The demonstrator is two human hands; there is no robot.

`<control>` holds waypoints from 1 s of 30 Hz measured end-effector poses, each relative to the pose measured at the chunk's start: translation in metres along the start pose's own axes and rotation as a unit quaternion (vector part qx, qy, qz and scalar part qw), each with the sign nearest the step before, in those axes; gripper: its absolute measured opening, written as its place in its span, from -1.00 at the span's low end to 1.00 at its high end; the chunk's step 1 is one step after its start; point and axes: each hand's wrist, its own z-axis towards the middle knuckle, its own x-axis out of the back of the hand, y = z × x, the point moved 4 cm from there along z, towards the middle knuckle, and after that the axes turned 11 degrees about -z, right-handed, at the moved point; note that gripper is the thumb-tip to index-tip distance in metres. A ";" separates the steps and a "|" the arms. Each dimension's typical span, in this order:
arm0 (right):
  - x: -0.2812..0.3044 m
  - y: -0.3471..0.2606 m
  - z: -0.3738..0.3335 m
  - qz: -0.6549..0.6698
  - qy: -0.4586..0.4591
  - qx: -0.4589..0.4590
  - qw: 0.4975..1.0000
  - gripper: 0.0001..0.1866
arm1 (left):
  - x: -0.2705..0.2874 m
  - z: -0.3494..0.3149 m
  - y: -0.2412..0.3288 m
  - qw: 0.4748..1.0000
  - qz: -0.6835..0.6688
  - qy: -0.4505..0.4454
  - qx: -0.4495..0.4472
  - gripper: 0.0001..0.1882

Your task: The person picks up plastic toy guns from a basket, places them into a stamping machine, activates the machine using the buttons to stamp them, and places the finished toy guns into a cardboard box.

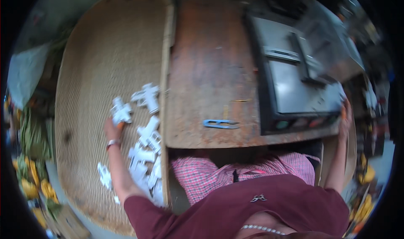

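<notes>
At the left, my left hand (112, 130) is closed around the lower end of a white plastic toy-pistol piece (121, 111), above the corrugated cardboard. Something orange shows at the fingers. Beside it on the cardboard lies a loose pile of similar white pistol-shaped pieces (147, 131). My right hand (346, 118) is at the right side of the black-framed machine (269, 123), by its front corner. It is blurred, with orange near the fingertips and something whitish just beyond them. Whether it grips anything is not clear.
Blue-handled snips (219, 124) lie on the worn wooden table (210, 70). A cardboard sheet (105, 49) with a raised edge adjoins it on the left. Upon the machine's metal plate (294, 87) stands a dark bracket under a clear cover (332, 41). Yellow items (31, 188) lie below left.
</notes>
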 end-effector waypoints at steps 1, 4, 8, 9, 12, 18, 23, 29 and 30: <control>-0.012 -0.013 0.005 -0.033 -0.004 0.020 0.999 -0.57 | 0.011 -0.003 -0.008 0.991 -0.109 0.049 -0.054 -0.52; -0.037 -0.056 0.024 -0.040 -0.040 0.025 0.998 -0.61 | 0.041 -0.029 0.086 0.953 -0.239 0.121 -0.143 -0.53; -0.051 -0.088 0.042 0.091 -0.065 0.164 0.980 -0.56 | 0.044 -0.129 0.295 0.856 -0.202 0.189 -0.437 -0.52; -0.064 -0.062 0.052 0.109 -0.059 0.169 0.978 -0.58 | 0.037 -0.161 0.347 0.829 -0.230 0.160 -0.483 -0.52; -0.080 -0.102 0.073 0.021 -0.006 0.197 0.980 -0.67 | -0.002 -0.235 0.424 0.814 -0.279 0.125 -0.494 -0.51; -0.100 -0.106 0.100 0.120 -0.002 0.215 0.969 -0.81 | -0.035 -0.271 0.491 0.804 -0.285 0.141 -0.502 -0.54; -0.093 -0.111 0.097 0.062 0.137 0.227 0.962 -0.71 | -0.048 -0.274 0.522 0.812 -0.281 0.173 -0.481 -0.57; 0.061 -0.071 0.046 0.080 0.194 0.102 0.972 -0.66 | -0.060 -0.278 0.598 0.828 -0.254 0.095 -0.491 -0.71; 0.093 -0.056 0.021 0.034 0.202 0.089 0.975 -0.65 | -0.063 -0.274 0.610 0.857 -0.220 0.032 -0.464 -0.74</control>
